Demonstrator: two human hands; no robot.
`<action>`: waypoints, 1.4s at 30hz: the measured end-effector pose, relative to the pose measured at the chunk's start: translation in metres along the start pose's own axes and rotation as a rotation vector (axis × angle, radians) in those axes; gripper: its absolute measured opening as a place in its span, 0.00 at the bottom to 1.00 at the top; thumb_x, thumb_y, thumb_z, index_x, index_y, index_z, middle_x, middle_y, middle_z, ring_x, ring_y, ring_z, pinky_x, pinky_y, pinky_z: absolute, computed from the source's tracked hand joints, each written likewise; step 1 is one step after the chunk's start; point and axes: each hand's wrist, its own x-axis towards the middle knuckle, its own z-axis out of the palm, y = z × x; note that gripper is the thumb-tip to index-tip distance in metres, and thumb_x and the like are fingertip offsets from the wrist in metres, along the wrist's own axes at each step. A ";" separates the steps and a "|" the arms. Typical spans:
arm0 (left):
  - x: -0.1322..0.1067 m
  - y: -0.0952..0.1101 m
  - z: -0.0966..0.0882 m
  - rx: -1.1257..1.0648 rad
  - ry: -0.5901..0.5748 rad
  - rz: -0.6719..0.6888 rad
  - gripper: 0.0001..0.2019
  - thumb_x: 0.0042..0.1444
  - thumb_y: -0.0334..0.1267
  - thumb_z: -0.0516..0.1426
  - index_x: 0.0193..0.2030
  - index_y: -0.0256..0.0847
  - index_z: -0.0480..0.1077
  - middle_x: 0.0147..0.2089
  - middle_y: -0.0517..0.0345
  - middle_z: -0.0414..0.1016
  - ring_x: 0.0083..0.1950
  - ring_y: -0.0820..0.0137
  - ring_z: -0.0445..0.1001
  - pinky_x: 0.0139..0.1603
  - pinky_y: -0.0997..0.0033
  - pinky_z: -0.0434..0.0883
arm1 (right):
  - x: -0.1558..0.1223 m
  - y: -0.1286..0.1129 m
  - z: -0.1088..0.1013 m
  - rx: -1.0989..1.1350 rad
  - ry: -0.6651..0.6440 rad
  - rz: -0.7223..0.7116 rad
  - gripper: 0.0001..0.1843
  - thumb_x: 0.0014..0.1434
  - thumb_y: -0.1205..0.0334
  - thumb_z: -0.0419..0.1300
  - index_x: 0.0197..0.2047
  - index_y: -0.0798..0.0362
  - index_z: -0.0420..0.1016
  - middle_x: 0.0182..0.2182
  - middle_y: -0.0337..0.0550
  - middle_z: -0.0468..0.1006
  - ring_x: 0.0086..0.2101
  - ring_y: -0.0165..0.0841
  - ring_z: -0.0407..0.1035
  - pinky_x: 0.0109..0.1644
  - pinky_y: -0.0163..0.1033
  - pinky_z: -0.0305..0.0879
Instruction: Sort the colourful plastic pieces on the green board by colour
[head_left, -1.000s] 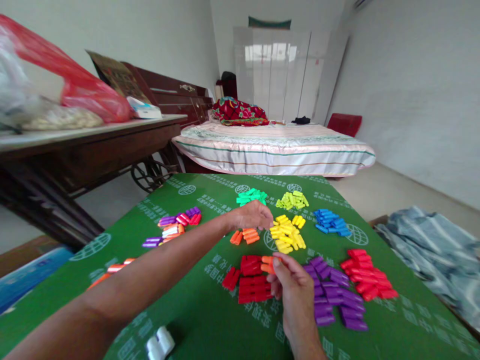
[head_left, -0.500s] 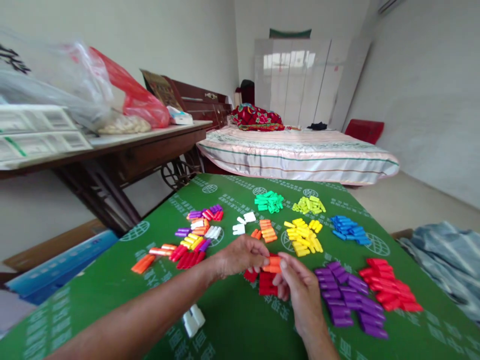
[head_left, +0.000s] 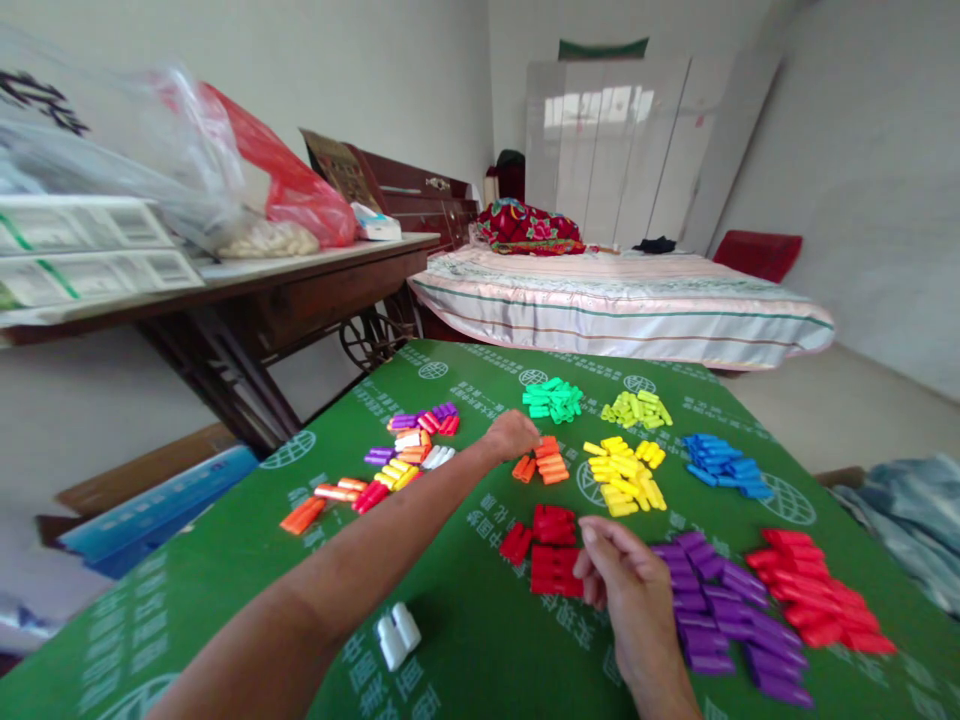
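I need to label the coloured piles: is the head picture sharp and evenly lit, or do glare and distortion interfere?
Head view: soft, even light; the orange pieces look sharp; left hand and right hand show little blur; glare only on the wardrobe; wide-angle bending at edges.

The orange pieces (head_left: 550,462) are short plastic tubes lying flat, side by side in a small cluster on the green tabletop (head_left: 480,650), just beside the left hand (head_left: 512,436). The red pieces (head_left: 551,545) lie nearer in tidy rows, at the right hand's (head_left: 634,590) fingertips.
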 end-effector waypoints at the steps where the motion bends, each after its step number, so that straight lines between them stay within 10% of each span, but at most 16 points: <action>1: 0.000 -0.001 -0.003 0.017 0.017 -0.001 0.06 0.49 0.35 0.58 0.26 0.35 0.74 0.22 0.61 0.72 0.26 0.74 0.69 0.29 0.74 0.66 | 0.000 0.000 -0.001 -0.002 -0.003 0.005 0.24 0.45 0.45 0.65 0.37 0.57 0.76 0.16 0.35 0.70 0.14 0.22 0.57 0.17 0.28 0.50; 7: -0.019 -0.024 -0.058 0.100 0.143 -0.007 0.11 0.49 0.38 0.55 0.32 0.35 0.77 0.27 0.60 0.75 0.30 0.73 0.70 0.30 0.78 0.64 | -0.003 0.000 -0.001 -0.004 -0.009 0.009 0.25 0.44 0.45 0.66 0.38 0.57 0.75 0.16 0.35 0.71 0.14 0.23 0.58 0.17 0.28 0.51; 14: -0.102 -0.072 -0.107 0.267 0.113 -0.072 0.09 0.47 0.34 0.53 0.25 0.37 0.75 0.21 0.64 0.69 0.26 0.75 0.66 0.27 0.78 0.59 | -0.006 0.004 0.000 -0.063 -0.039 -0.007 0.25 0.44 0.45 0.66 0.37 0.58 0.75 0.16 0.36 0.71 0.15 0.23 0.58 0.17 0.29 0.51; 24: -0.188 -0.088 -0.073 0.476 0.102 -0.254 0.09 0.53 0.41 0.53 0.32 0.39 0.72 0.35 0.51 0.75 0.35 0.65 0.73 0.33 0.70 0.64 | -0.013 0.003 0.004 -0.080 -0.079 -0.015 0.25 0.42 0.44 0.68 0.35 0.57 0.75 0.16 0.35 0.70 0.15 0.23 0.57 0.17 0.29 0.51; 42: -0.195 -0.081 -0.034 0.493 0.246 -0.253 0.12 0.56 0.44 0.52 0.39 0.39 0.70 0.43 0.49 0.70 0.47 0.62 0.67 0.46 0.65 0.66 | -0.006 -0.002 -0.003 -0.040 -0.021 -0.051 0.27 0.41 0.45 0.68 0.37 0.58 0.75 0.16 0.35 0.71 0.14 0.23 0.57 0.16 0.29 0.50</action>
